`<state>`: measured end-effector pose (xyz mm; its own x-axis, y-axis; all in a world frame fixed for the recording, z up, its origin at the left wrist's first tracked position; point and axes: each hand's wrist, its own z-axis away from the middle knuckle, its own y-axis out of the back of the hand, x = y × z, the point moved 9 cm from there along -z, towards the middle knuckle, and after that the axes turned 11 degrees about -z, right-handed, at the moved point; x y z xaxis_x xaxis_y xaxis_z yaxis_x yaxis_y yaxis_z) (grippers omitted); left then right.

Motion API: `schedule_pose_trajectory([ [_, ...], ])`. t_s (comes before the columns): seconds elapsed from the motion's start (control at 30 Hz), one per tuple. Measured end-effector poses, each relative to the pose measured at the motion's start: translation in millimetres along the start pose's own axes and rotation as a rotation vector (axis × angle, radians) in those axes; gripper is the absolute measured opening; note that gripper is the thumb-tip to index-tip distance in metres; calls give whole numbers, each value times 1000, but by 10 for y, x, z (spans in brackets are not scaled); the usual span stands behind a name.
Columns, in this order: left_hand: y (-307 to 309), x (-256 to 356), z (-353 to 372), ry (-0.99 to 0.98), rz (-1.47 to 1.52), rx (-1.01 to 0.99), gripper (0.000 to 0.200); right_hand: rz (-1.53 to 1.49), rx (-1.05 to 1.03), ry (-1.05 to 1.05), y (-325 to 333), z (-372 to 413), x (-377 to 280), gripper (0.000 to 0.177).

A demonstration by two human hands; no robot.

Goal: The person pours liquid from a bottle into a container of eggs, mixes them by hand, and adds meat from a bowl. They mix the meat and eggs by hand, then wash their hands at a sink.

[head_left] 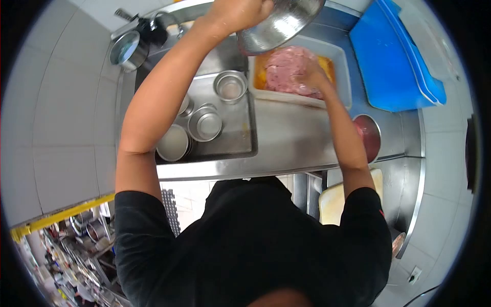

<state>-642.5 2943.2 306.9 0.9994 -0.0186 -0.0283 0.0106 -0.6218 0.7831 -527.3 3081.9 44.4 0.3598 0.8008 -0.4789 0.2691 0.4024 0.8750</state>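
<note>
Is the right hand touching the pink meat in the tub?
Touching. Head view shows the right hand pressed onto the pink meat.

No text, label, brand, number or sign is legible in your view. The steel bowl (281, 23), the white tub (341, 56) and the blue trays (394, 56) show plain surfaces. The shelf clutter (76, 250) at lower left is too blurred to read.
</note>
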Motion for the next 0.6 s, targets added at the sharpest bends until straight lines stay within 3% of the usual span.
schedule_pose_trajectory([
  [0.07, 386, -222, 278, 158, 121, 132, 17, -85, -139, -235, -161, -73, 323, 79],
  [0.2, 676, -725, 1105, 449, 47, 72, 13, 24, -155, -188, -287, -181, 426, 78],
  [0.3, 787, -1004, 1807, 557, 94, 96, 16, 120, -305, -366, -442, -186, 573, 74],
  [0.37, 621, -1187, 2346, 725, 263, 99, 11, 63, -193, -330, -430, -183, 710, 58],
  [0.43, 246, -1416, 2898, 873, 374, 44, 4, 358, -207, -249, -1241, -528, 2330, 41],
  [0.5, -293, -1637, 3498, 1029, 462, 48, 10, 413, -401, -227, -826, -436, 1311, 31],
  [0.57, -829, -1660, 3921, 1253, 590, 56, 10, 61, -612, -479, -375, -209, 783, 29],
  [0.6, -1231, -1781, 4222, 1265, 633, 45, 7, -281, -551, -529, -317, -144, 729, 27],
])
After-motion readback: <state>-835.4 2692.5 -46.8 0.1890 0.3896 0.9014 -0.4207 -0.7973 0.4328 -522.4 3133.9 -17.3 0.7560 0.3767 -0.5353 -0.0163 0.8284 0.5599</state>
